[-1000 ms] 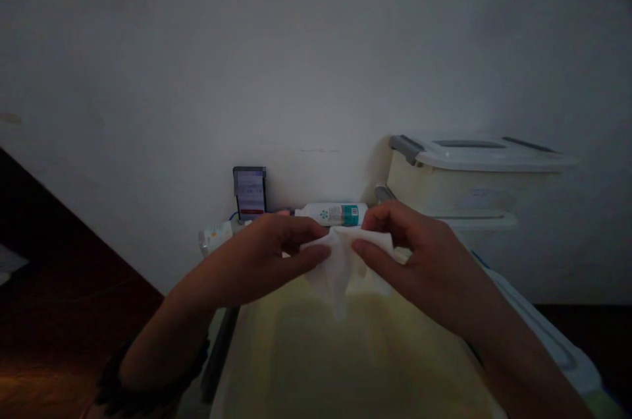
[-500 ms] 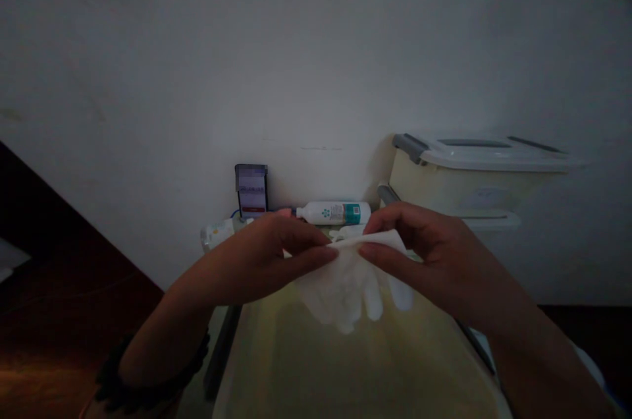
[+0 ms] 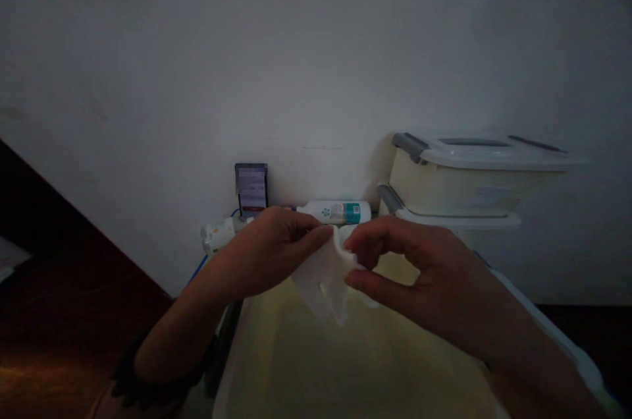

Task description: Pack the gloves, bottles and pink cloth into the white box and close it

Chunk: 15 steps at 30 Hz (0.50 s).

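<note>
A white disposable glove [image 3: 323, 277] hangs limp between my two hands, above a pale yellow bin [image 3: 306, 373]. My left hand [image 3: 264, 251] pinches the glove's upper edge with thumb and fingers closed. From the right, my right hand [image 3: 409, 261] pinches the same glove with thumb and forefinger. The glove's fingers dangle downward below the hands.
Against the white wall lie a white bottle with a teal label [image 3: 336, 212], a small dark box [image 3: 251, 188] and a pale container [image 3: 217, 234]. A lidded cream storage box [image 3: 474, 175] stands stacked at the right. Dark wooden furniture [image 3: 59, 287] fills the left.
The glove was spread wide between the hands half a second ago; now it is gathered narrower, and my right hand has shifted left and lower along it.
</note>
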### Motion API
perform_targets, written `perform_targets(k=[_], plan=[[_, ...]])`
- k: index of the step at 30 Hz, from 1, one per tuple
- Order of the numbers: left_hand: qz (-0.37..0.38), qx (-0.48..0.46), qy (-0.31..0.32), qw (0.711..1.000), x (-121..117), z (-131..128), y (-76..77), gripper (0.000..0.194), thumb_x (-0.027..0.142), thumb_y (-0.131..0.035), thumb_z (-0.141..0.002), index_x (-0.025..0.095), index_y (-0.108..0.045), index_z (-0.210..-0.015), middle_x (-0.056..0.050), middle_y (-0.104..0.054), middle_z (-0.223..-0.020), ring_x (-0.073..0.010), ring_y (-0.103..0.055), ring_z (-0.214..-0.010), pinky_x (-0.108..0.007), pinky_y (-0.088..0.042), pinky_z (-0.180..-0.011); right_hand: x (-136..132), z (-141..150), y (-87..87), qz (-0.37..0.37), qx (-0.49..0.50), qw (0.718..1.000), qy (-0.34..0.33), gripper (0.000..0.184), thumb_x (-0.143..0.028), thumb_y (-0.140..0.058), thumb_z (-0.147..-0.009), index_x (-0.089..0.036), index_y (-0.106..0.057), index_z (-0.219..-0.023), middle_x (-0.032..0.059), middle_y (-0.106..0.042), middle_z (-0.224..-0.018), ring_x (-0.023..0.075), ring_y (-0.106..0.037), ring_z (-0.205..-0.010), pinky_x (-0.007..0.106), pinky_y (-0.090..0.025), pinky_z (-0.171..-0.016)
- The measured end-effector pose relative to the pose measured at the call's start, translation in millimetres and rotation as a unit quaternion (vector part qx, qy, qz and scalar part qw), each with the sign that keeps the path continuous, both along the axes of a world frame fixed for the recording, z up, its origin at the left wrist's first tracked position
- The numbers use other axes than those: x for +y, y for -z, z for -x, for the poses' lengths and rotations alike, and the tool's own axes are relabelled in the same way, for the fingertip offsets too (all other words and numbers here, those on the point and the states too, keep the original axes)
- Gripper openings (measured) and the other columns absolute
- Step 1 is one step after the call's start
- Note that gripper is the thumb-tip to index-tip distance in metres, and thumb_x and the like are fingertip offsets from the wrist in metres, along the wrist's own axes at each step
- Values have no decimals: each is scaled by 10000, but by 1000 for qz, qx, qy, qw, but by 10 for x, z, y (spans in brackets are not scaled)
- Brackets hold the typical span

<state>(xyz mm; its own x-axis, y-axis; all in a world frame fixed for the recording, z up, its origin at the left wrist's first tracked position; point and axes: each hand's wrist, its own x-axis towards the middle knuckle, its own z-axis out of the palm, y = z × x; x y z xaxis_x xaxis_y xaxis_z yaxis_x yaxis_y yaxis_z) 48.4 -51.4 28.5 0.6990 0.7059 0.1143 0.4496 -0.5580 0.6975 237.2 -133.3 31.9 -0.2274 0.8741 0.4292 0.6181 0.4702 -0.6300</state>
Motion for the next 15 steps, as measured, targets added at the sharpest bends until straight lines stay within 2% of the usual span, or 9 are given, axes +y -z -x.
perform_targets(k=[8, 12, 15], plan=[[164, -88, 39, 982, 13, 4, 11, 333, 410, -440, -915, 154, -625, -811, 16, -569, -736, -93, -495, -623, -188, -407, -576, 38, 1, 16, 16, -20, 999, -41, 139, -183, -651, -814, -255, -657, -933, -91, -716, -937, 55, -642, -844, 144, -468, -785], [191, -103, 44, 975, 11, 6, 17, 313, 419, -474, -902, 154, -624, -832, 1, -613, -737, -110, -544, -638, -189, -420, -551, 26, -4, 14, 33, -38, 997, -59, 198, -152, -587, -847, -266, -659, -993, -96, -717, -1005, 60, -638, -924, 160, -453, -838], [197, -105, 54, 973, 6, 7, 29, 234, 380, -552, -870, 164, -634, -905, -11, -666, -807, -135, -602, -707, -211, -456, -603, 33, -10, 27, 29, -36, 998, -38, 173, -162, -544, -872, -268, -649, -960, -80, -707, -949, 73, -633, -876, 187, -468, -786]])
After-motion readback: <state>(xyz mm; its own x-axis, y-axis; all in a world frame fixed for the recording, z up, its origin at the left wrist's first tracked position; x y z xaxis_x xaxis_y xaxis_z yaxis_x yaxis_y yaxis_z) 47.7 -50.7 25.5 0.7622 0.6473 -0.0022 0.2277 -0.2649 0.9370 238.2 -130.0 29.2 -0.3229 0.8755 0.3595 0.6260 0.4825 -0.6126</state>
